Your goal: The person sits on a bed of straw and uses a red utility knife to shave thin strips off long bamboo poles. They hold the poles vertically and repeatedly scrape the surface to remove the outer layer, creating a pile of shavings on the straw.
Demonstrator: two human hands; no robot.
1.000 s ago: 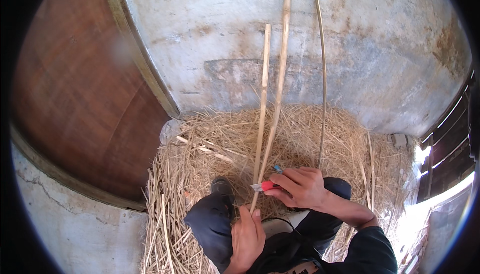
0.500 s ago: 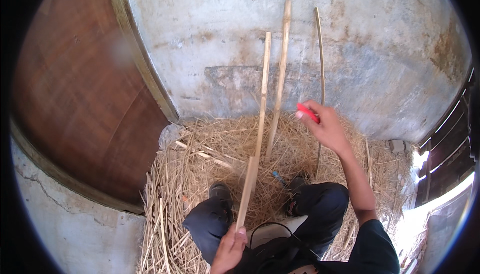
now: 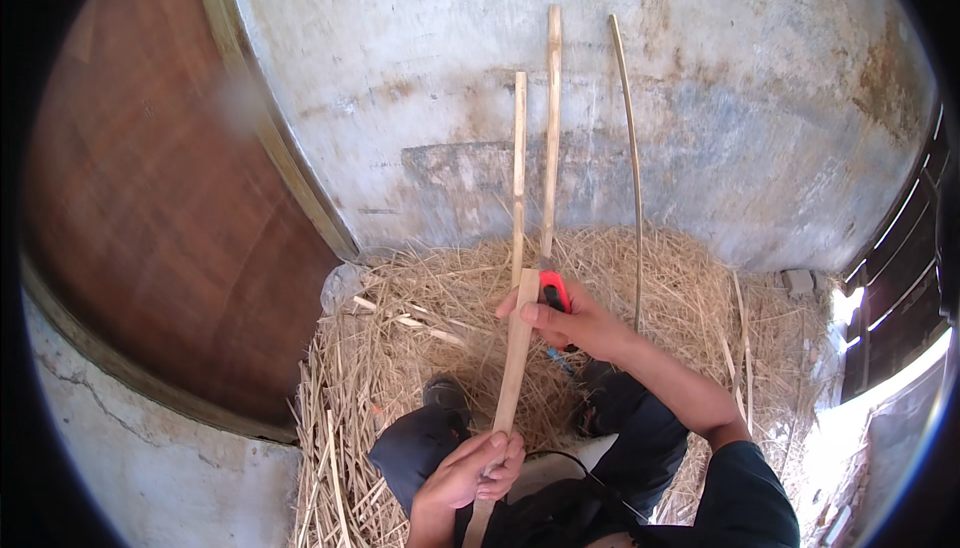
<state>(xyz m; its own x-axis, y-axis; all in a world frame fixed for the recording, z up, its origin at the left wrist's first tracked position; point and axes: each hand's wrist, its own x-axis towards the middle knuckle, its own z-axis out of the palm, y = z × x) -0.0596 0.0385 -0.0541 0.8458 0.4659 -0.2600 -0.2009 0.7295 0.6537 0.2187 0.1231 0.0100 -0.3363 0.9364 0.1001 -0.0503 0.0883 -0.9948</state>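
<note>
My left hand (image 3: 475, 473) is closed round the lower part of a flat pale bamboo strip (image 3: 515, 373), which slants up and away from my lap. Near the strip's upper end, my right hand (image 3: 570, 323) holds a red and black utility knife (image 3: 555, 298). The right thumb lies against the face of the strip, with fingers reaching behind it. I cannot make out whether the knife's blade touches the strip.
Three more strips lean on the stained wall (image 3: 450, 98): a short one (image 3: 519, 148), a taller one (image 3: 553, 128) and a thin one (image 3: 630, 138). Straw and shavings (image 3: 440, 288) cover the floor round my feet. A brown panel (image 3: 160, 198) stands at the left.
My right hand has come down and left with the knife and now grips the strip's upper end. The strip has been raised, and my left hand sits closer round it.
</note>
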